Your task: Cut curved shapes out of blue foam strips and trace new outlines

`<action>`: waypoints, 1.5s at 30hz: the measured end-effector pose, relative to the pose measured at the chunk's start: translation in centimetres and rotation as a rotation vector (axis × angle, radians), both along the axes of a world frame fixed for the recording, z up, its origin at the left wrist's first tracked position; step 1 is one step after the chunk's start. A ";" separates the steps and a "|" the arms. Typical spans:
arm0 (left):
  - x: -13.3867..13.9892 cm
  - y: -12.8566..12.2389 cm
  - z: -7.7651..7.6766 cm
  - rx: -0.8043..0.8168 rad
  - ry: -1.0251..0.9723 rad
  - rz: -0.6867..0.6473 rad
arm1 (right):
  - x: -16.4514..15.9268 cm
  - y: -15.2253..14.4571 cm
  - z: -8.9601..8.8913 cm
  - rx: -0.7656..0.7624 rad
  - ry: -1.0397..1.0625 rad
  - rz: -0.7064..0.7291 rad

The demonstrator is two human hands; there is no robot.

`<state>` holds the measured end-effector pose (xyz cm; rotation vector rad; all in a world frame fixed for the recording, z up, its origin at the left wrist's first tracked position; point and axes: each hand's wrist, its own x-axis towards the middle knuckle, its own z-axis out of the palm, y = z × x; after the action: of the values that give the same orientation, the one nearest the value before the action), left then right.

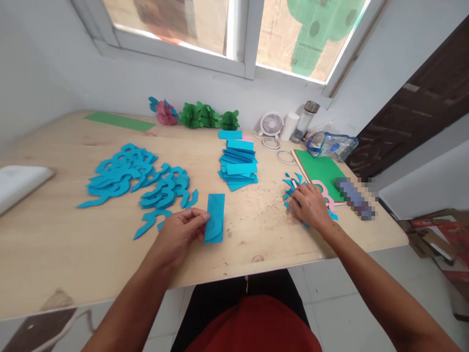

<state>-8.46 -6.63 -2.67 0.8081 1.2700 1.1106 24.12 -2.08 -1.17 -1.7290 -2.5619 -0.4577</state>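
Note:
My left hand [186,228] pinches a folded blue paper rectangle [216,217] by its left edge, just above the table; a curved outline is drawn on the paper. My right hand [310,204] is closed over a heap of small blue paper scraps [287,193] on the right. A slim white tip [294,184] shows by its fingers, too little of it to name. Beside that hand lies a pink wavy paper cutout [322,192]. Left of my left hand are piles of blue wavy paper cutouts [119,171]. A stack of blue paper rectangles [239,164] lies ahead.
Along the wall stand green paper decorations [208,116], a pink one [166,113], a small fan [271,124] and a glass bottle [305,121]. Tape rolls [271,143], a clear pouch [333,145] and green paper sheets [320,171] are at the right. A green strip [120,121] lies back left.

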 end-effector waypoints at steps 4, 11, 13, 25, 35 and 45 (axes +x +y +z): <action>0.8 0.3 0.1 -0.022 0.010 -0.021 | -2.7 -1.2 -0.1 0.045 0.215 0.090; 3.4 1.6 0.1 -0.028 0.113 -0.139 | -8.2 -3.6 -1.9 0.062 0.477 0.410; 4.2 2.0 0.1 -0.005 0.149 -0.155 | -8.9 -3.9 -2.4 0.049 0.491 0.443; 5.8 3.1 0.3 0.073 0.512 -0.253 | -8.9 -3.4 -3.4 -0.006 0.447 0.515; 5.7 4.0 0.5 -0.005 0.701 -0.299 | -9.2 -3.3 -4.4 -0.031 0.436 0.543; 5.7 4.3 0.9 -0.071 0.797 -0.328 | -9.3 -3.2 -4.3 -0.074 0.426 0.535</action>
<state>-2.74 -2.34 -1.77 1.4230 1.7243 0.4681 14.86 -5.30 -5.47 -0.9434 -2.5768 0.0272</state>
